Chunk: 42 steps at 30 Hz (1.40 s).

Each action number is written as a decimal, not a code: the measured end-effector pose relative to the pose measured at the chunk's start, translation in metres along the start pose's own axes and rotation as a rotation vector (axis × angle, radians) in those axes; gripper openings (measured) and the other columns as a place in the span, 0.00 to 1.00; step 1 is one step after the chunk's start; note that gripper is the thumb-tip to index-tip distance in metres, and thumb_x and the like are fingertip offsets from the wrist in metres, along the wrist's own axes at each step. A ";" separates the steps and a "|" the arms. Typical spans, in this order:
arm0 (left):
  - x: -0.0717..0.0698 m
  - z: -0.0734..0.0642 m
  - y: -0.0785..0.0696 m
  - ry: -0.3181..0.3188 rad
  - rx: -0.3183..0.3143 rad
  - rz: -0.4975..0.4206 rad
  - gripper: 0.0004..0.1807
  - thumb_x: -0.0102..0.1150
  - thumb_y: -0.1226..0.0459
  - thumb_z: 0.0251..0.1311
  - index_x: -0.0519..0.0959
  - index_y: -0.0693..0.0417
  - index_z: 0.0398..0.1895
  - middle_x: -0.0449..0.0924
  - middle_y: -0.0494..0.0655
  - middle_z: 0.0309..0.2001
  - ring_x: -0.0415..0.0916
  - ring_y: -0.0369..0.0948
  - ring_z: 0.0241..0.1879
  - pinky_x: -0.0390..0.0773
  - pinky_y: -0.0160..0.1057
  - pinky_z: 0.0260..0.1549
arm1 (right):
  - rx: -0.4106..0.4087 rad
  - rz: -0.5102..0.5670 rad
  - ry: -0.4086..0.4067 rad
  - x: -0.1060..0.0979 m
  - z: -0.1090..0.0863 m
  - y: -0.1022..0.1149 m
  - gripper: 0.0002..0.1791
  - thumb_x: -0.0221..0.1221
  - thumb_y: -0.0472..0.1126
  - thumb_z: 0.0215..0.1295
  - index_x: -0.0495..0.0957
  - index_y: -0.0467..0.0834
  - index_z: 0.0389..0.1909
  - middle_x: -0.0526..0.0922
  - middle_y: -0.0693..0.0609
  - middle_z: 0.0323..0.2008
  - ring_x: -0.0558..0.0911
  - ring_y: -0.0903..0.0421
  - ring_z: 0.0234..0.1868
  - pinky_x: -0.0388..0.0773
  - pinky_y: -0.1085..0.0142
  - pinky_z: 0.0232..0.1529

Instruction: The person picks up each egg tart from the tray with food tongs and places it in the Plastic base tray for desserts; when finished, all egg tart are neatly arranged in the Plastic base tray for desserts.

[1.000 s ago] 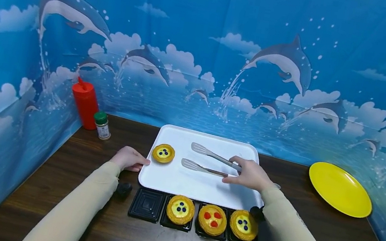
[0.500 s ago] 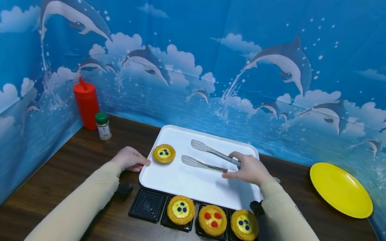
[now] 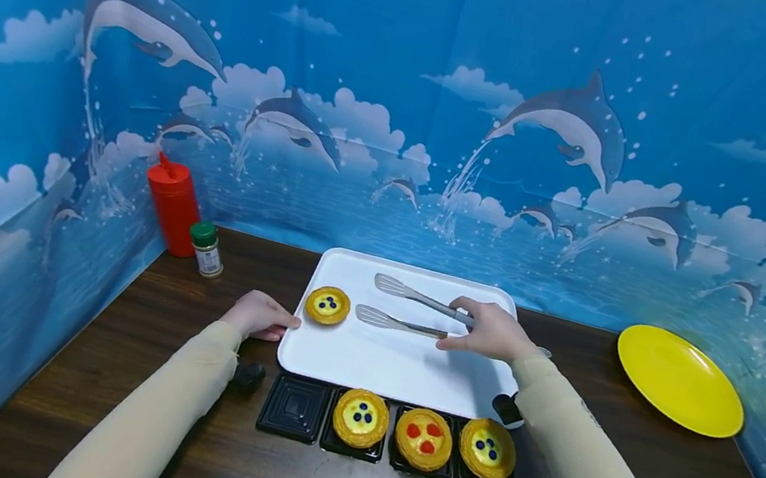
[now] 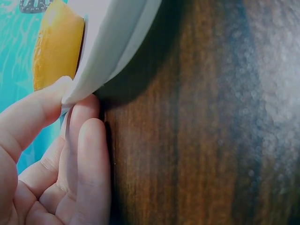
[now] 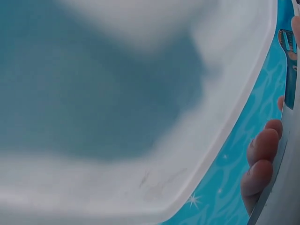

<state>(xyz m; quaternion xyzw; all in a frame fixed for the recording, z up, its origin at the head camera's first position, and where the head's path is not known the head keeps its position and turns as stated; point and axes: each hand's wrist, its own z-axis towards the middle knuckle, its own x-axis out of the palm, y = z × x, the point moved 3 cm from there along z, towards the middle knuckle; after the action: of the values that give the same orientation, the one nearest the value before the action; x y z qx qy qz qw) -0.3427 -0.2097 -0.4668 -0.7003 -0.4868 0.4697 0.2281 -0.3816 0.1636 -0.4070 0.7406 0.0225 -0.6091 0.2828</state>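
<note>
My left hand [image 3: 260, 315] pinches the left rim of the white tray [image 3: 348, 363]. In the left wrist view the thumb lies on top of the rim and the fingers are below it. A small tart with blue berries [image 3: 327, 305] sits on the tray near that hand. Over the tray's right half, my right hand [image 3: 492, 331] grips metal tongs [image 3: 419, 298] with slotted, spatula-like ends. The tongs' arms are spread and their ends point left, apart from the tart. In the right wrist view the tongs and fingers [image 5: 262, 150] show only at the right edge.
Before the tray stand black square holders; one [image 3: 294, 407] is bare, the others carry a blueberry tart [image 3: 360, 418], a red-topped tart [image 3: 423, 439] and another blueberry tart [image 3: 487, 449]. A red squeeze bottle [image 3: 172, 207] and green-capped shaker [image 3: 207, 249] stand left, a yellow plate [image 3: 680, 380] right.
My right hand and the tongs have shifted slightly left and back over the tray. The left hand stays on the tray's rim, and the tart has not moved.
</note>
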 end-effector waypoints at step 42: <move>-0.001 -0.004 -0.001 -0.023 -0.006 0.016 0.17 0.68 0.59 0.54 0.82 0.64 0.41 0.81 0.49 0.27 0.77 0.36 0.21 0.80 0.29 0.27 | 0.006 -0.027 0.060 0.034 0.026 0.042 0.39 0.69 0.64 0.43 0.73 0.52 0.57 0.79 0.47 0.50 0.78 0.51 0.46 0.77 0.54 0.47</move>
<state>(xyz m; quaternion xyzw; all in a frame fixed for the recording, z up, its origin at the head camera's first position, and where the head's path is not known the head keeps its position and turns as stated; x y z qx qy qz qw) -0.3397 -0.2092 -0.4641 -0.6994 -0.4852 0.4781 0.2166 -0.3801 0.1061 -0.4241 0.7591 0.0394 -0.5903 0.2715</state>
